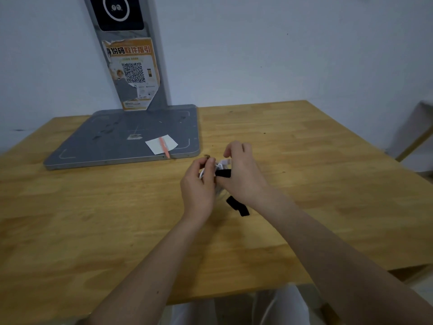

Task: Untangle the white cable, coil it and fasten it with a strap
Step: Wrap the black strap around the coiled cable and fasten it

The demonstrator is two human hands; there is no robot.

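Above the smooth wooden table [304, 160], the left hand [199, 184] curls its fingers around a small bundle of thin white cable [221, 164], mostly hidden between both hands. The right hand [241, 172] pinches a flat black fabric strap [223, 173] against the bundle; the strap's loose end [237, 205] hangs below. Behind, a grey metal stand [131, 137] carries a square white paper [161, 144] and an orange pen [164, 147].

White cable [220, 165], black strap [237, 205], honey-toned wooden table [304, 160], grey stand [131, 134], orange QR-code sticker [132, 71]
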